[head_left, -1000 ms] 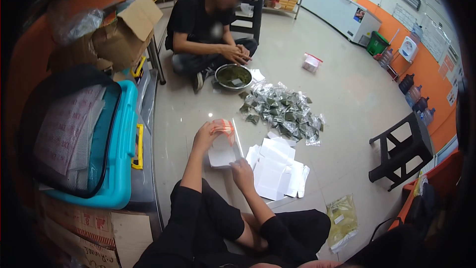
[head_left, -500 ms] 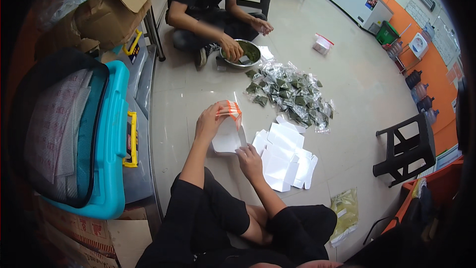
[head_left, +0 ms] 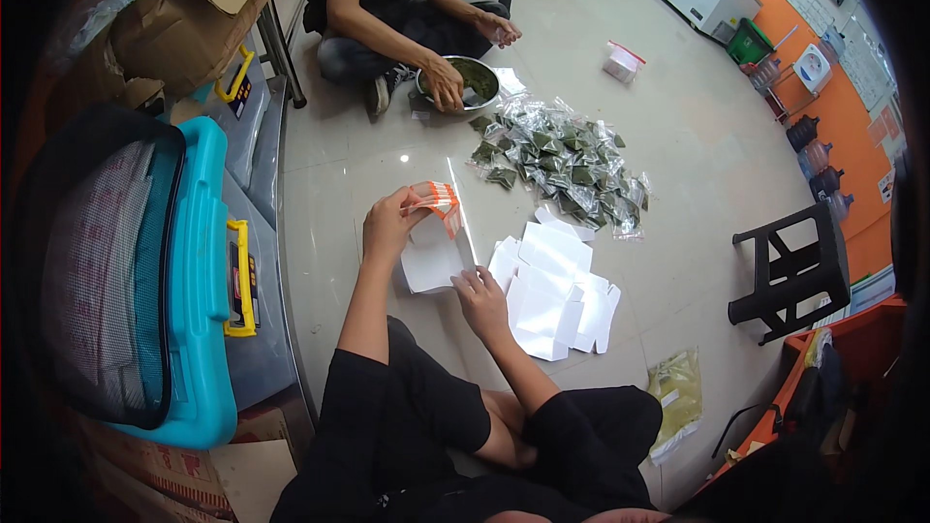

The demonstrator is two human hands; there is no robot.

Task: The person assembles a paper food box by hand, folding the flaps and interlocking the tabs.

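Observation:
A white cardboard box point(head_left: 432, 260), partly folded up, stands on the floor in front of my crossed legs. My left hand point(head_left: 389, 220) grips its far flap, printed in orange and white, fingers curled over the edge. At the near right corner my right hand point(head_left: 480, 296) pinches the box's side wall between thumb and fingers. Just right of that hand lie flat white box blanks point(head_left: 548, 281), overlapping one another. Beyond them is a heap of small clear bags point(head_left: 572, 160) with dark green triangular pieces inside.
Opposite sits a person with one hand point(head_left: 446, 84) in a steel bowl point(head_left: 494, 97) of green stuff. A teal-lidded bin point(head_left: 208, 349) stands close at left. At right are a black stool point(head_left: 799, 266) and a bag of yellow-green powder point(head_left: 675, 397). A pink-and-white pack point(head_left: 623, 63) lies farther off.
The whole view has shifted slightly, so most things sit higher and farther left. Both my hands keep their hold on the box. The other person's hand stays in the bowl.

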